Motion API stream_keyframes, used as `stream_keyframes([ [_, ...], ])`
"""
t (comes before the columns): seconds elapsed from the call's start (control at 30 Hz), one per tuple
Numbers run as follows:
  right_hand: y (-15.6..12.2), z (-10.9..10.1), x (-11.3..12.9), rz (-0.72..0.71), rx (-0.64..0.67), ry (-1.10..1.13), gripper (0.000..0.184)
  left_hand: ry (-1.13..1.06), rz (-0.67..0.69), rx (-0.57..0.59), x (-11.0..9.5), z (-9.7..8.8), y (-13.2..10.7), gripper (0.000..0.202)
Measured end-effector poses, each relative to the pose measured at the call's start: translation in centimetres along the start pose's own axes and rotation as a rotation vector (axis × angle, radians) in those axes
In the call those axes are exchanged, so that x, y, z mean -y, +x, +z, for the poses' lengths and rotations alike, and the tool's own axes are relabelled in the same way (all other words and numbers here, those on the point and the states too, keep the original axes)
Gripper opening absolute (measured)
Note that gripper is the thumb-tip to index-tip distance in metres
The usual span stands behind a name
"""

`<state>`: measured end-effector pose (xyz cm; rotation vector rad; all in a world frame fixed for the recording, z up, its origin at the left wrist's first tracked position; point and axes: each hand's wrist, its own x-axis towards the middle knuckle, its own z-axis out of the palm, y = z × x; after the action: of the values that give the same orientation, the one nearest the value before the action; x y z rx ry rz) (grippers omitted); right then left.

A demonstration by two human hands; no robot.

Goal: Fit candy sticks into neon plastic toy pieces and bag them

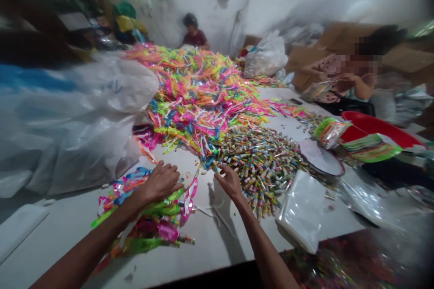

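Two bare forearms slant forward over the white desk, converging. Palm down, the left hand bends its fingers over a pile of bright plastic pieces; whether it grips one, I cannot tell. Several tube ends point right (long axes roughly crosswise). Between the hands, a pink ribboned piece lies lengthwise, far tip leaning right. The right hand, fingers curled, borders a heap of small tubes, its grip unclear.

On the white surface, the left hand is over a cluster of bright, multicoloured plastic-film-tailed tubes. The right hand is beside a mound of small printed cylindrical tubes.
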<state>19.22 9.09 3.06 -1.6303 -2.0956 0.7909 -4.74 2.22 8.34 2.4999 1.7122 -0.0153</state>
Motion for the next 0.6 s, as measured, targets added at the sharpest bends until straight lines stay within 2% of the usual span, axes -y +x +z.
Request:
stream_keyframes([
  [0.07, 2.2, 0.5, -0.5, -0.016, -0.057, -0.295, 0.020, 0.094, -0.027, -0.067, 0.9, 0.0, 3.1, 0.021],
  [0.1, 3.0, 0.9, -0.6, -0.020, -0.050, -0.357, 0.019, 0.110, -0.012, -0.111, 1.1, 0.1, 5.1, 0.024],
  [0.17, 3.6, 1.8, -0.5, -0.020, -0.030, -0.387, 0.018, 0.171, 0.062, -0.180, 1.1, 0.9, 9.6, 0.037],
  [0.23, 3.4, 2.6, -0.4, -0.018, -0.024, -0.420, 0.020, 0.193, 0.114, -0.200, 1.0, 1.8, 13.8, 0.040],
  [0.3, 2.7, 3.0, -0.4, -0.018, -0.013, -0.444, 0.020, 0.200, 0.162, -0.204, 0.9, 2.7, 16.6, 0.036],
  [0.37, 1.8, 2.9, -0.8, -0.029, -0.012, -0.440, 0.019, 0.198, 0.195, -0.210, 0.7, 3.2, 17.9, 0.028],
  [0.47, 0.4, 2.2, -1.4, -0.069, -0.080, -0.315, 0.015, 0.171, 0.225, -0.226, 0.5, 3.2, 17.6, 0.020],
  [0.53, -0.5, 1.6, -1.8, -0.065, -0.140, -0.122, 0.012, 0.132, 0.229, -0.233, 0.1, 2.8, 16.7, 0.017],
  [0.6, -1.5, 0.9, -1.9, -0.007, -0.130, 0.192, 0.015, 0.074, 0.207, -0.240, -0.4, 2.2, 15.4, 0.016],
])
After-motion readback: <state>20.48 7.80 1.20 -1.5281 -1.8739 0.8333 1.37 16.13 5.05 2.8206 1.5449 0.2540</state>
